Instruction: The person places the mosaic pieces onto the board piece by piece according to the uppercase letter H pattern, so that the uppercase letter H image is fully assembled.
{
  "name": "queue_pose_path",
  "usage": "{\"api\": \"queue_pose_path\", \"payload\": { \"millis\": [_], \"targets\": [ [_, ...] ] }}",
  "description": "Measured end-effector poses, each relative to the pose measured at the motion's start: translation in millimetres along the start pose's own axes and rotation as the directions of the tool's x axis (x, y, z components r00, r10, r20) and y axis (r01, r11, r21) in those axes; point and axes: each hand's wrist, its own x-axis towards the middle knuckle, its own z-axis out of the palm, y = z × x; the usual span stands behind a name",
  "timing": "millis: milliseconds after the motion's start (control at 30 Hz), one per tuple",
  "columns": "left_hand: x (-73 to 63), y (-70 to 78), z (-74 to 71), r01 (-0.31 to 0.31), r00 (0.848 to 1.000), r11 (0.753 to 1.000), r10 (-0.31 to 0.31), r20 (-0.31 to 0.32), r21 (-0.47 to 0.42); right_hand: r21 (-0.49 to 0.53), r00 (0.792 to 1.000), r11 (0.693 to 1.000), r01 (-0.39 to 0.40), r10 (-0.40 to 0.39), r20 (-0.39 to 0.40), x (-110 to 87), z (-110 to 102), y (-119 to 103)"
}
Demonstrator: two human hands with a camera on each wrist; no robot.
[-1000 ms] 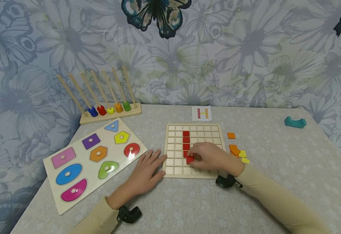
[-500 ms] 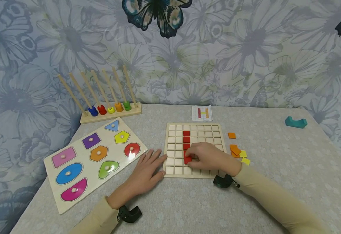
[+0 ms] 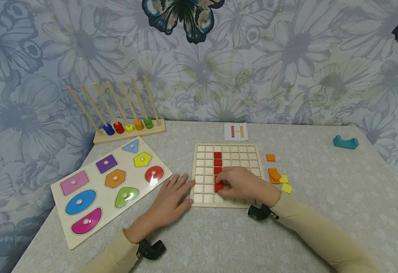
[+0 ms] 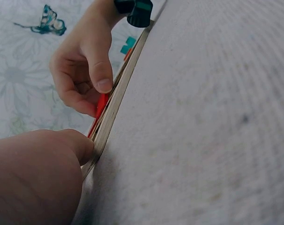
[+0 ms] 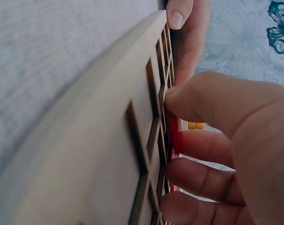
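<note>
A wooden grid board (image 3: 207, 197) lies in the middle of the table, with a column of red square tiles (image 3: 217, 162) set in its cells. My right hand (image 3: 248, 184) pinches another red tile (image 3: 218, 188) between thumb and fingers, at the lower end of that column. In the left wrist view this tile (image 4: 102, 103) shows tilted up under the thumb; the right wrist view has the fingers partly covering it. My left hand (image 3: 171, 203) lies with fingers spread, thumb and index fingertip at the board's left edge.
Loose orange tiles (image 3: 270, 157) and yellow tiles (image 3: 286, 188) lie right of the board. Behind it is a printed pattern card (image 3: 236, 131). A knobbed shape puzzle (image 3: 135, 206) and a peg stacker (image 3: 151, 131) stand left. A teal block (image 3: 345, 142) sits far right.
My right hand has shifted slightly left, bringing the red tile in line with the column's lower end. The left hand has stayed where it was.
</note>
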Motion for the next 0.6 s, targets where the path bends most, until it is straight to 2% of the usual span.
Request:
{"api": "queue_pose_path", "payload": {
  "millis": [600],
  "targets": [
    [-0.4,-1.2,1.3,-0.006,1.000,1.000,0.006,-0.006,-0.003,0.000,1.000,1.000,-0.011,0.011,0.010,-3.1,-1.3,3.4]
  ]
}}
